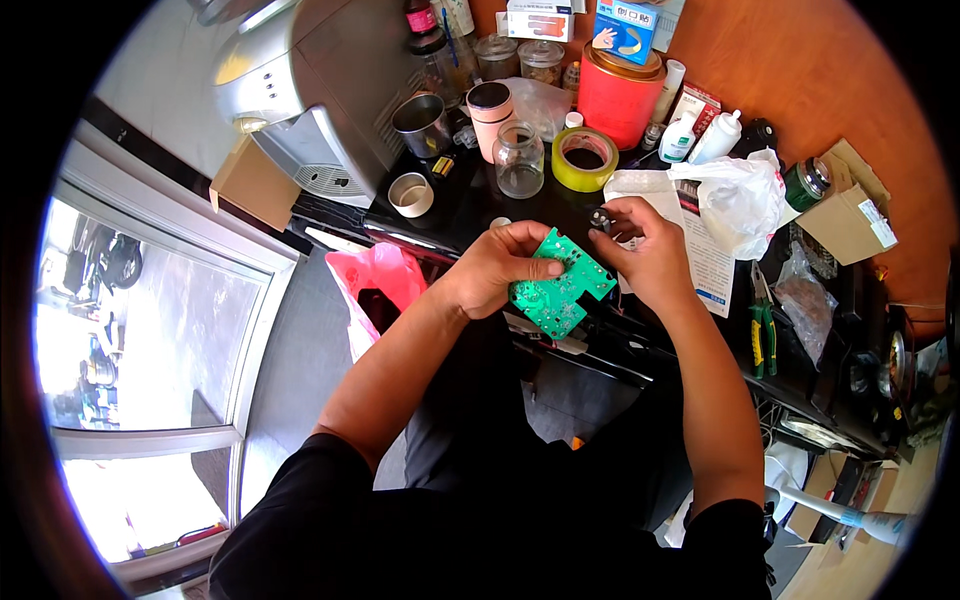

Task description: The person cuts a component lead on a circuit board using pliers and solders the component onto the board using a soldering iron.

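Note:
My left hand (500, 268) grips a green circuit board (560, 300) by its left side, thumb over its face, in front of the black desk's edge. Just right of it, my right hand (645, 250) pinches a small dark round part (601, 219) with metal points on it, above the board's upper corner. A printed paper sheet (705, 290) lies behind my right hand, with a crumpled white plastic bag (740, 210) on it.
Behind stand a silver machine (300, 100), steel cups (420, 125), a glass jar (519, 170), yellow tape (585, 160) and a red canister (618, 105). Green-handled pliers (762, 335) and a cardboard box (845, 220) are right. A pink bag (375, 270) sits lower left.

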Available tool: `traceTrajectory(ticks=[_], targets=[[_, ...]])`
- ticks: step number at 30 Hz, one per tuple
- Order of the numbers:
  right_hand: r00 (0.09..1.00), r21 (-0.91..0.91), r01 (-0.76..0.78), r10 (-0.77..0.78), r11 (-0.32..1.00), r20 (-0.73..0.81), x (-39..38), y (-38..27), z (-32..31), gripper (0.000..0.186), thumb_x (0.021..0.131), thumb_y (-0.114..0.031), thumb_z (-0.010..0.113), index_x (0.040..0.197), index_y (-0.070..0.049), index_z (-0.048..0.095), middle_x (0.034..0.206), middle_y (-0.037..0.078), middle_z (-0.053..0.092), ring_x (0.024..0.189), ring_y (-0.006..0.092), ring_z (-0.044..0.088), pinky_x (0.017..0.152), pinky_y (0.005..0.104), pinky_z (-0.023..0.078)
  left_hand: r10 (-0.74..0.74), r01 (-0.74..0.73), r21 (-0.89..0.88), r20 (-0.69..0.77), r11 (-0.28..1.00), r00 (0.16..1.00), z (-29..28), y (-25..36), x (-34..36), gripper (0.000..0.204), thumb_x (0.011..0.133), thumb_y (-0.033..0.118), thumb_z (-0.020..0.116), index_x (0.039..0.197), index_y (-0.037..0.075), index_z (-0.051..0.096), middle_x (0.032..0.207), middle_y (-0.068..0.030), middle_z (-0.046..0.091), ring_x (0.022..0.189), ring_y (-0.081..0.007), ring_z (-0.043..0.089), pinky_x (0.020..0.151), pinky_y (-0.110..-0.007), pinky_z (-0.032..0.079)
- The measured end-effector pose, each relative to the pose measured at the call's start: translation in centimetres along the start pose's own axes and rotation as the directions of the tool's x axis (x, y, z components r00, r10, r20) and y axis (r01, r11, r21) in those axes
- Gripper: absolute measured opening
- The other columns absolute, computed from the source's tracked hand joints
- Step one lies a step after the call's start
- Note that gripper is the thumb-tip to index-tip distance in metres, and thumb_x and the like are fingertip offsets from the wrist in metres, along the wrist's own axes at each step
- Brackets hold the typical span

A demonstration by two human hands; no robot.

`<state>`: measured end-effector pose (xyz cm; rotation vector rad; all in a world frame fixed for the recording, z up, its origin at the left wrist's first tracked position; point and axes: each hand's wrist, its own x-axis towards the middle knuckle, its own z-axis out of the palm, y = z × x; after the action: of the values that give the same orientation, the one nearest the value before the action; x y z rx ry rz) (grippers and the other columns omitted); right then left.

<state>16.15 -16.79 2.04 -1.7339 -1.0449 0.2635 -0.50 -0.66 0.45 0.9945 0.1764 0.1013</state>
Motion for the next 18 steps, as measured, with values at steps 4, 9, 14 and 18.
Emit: traceTrajectory(ticks=[4, 9, 14, 18], targets=[[1.000, -0.007, 0.017, -0.017, 1.000, -0.014, -0.2, -0.4, -0.5, 0.034, 0.080, -0.009, 0.082, 0.109, -0.004, 0.067, 0.085, 0.008, 0.074, 0.077, 0.0151, 0.070, 0.070, 0.0293, 0.054, -0.013, 0.013, 0.016, 0.003, 1.000, 1.000, 0.1, 0.2, -0.3, 0.025, 0.086, -0.001, 0.075, 0.109, 0.002, 0.066, 0.100, -0.0070, 0.073, 0.090, -0.0154, 0.070, 0.083, -0.031, 0.057], [0.997, 0.009, 0.081, -0.081, 0.997, -0.004, -0.1, -0.2, 0.0, 0.033, 0.079, -0.007, 0.082, 0.108, -0.004, 0.067, 0.084, 0.007, 0.073, 0.078, 0.0145, 0.071, 0.071, 0.0291, 0.054, -0.030, 0.030, -0.003, 0.004, 1.000, 1.000, -0.2, 0.4, -0.6, 0.025, 0.086, -0.001, 0.074, 0.109, 0.004, 0.065, 0.102, -0.0061, 0.072, 0.093, -0.0152, 0.069, 0.087, -0.031, 0.056], [0.995, 0.015, 0.098, -0.099, 0.995, 0.015, -0.4, -1.0, 0.1, 0.033, 0.078, -0.004, 0.082, 0.107, -0.004, 0.068, 0.085, 0.007, 0.074, 0.080, 0.0145, 0.071, 0.073, 0.0287, 0.054, -0.044, 0.044, 0.018, -0.001, 0.999, 0.999, -0.1, 0.6, -0.8, 0.023, 0.087, 0.001, 0.075, 0.108, 0.003, 0.068, 0.101, -0.0055, 0.072, 0.092, -0.0149, 0.069, 0.086, -0.031, 0.057], [0.994, 0.034, 0.106, -0.107, 0.994, 0.016, -0.5, -1.4, 0.1, 0.034, 0.077, -0.002, 0.082, 0.108, -0.003, 0.068, 0.086, 0.007, 0.074, 0.081, 0.0149, 0.072, 0.075, 0.0286, 0.055, -0.048, 0.049, 0.026, -0.021, 0.998, 0.999, 0.1, 0.7, -0.9, 0.022, 0.087, 0.001, 0.075, 0.108, 0.003, 0.070, 0.101, -0.0051, 0.072, 0.092, -0.0147, 0.069, 0.087, -0.031, 0.057]])
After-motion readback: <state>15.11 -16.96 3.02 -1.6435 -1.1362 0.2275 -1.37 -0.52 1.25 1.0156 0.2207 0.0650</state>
